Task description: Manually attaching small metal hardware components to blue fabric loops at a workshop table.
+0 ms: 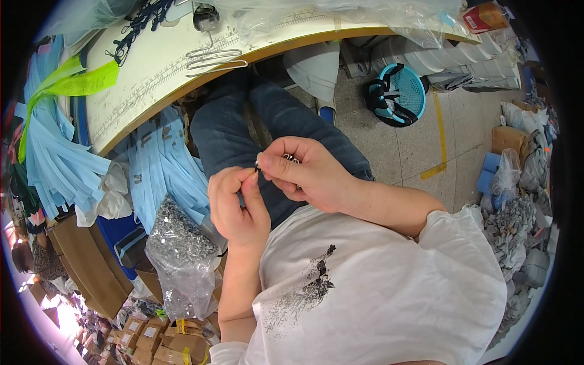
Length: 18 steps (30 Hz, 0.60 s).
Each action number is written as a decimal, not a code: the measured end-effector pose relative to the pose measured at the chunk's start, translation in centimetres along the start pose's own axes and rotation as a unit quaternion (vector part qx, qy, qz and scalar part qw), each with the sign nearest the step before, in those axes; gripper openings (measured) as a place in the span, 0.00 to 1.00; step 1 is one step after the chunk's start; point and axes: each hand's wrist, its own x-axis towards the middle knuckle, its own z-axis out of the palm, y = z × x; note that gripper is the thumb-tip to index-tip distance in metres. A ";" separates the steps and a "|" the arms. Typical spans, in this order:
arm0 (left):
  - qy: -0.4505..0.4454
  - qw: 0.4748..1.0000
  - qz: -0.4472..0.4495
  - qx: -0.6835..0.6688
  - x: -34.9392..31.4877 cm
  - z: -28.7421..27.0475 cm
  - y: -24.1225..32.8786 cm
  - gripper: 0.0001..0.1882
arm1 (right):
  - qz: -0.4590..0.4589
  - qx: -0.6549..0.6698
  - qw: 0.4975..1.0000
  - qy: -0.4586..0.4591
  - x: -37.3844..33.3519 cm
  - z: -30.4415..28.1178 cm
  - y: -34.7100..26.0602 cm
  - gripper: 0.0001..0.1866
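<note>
Above my lap, my left hand (239, 204) and my right hand (313, 173) meet fingertip to fingertip. A tiny dark piece (257, 168) sits between the pinched thumbs and forefingers; its kind is too small to tell. Several small shiny metal pieces (292, 159) show in the curled fingers of my right hand. To the left of my left hand, a clear plastic bag (182, 277) holds many small silvery and dark metal pieces (176, 234). Light blue fabric strips (159, 158) hang beside it, some with small dark metal clips on them.
A white table (146, 91) with a ruler-marked edge curves across the front, bearing a bent wire rack (216, 59) and dark cords (137, 27). More blue strips (58, 155) hang at left. A turquoise basket (406, 91) stands on the floor; cardboard boxes (146, 337) lie lower left.
</note>
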 end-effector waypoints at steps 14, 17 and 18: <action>-0.016 0.989 -0.114 -0.094 -0.7 -0.1 -0.4 0.03 | -0.005 -0.057 0.998 0.007 -0.2 -0.1 -0.8 0.09; -0.051 0.996 -0.053 -0.048 -0.1 -0.4 -0.4 0.03 | -0.006 -0.052 0.999 0.011 -0.2 -0.2 -0.7 0.09; -0.051 0.996 -0.052 -0.048 0.1 -0.3 -0.4 0.03 | -0.006 -0.047 0.999 0.010 -0.2 -0.2 -0.7 0.08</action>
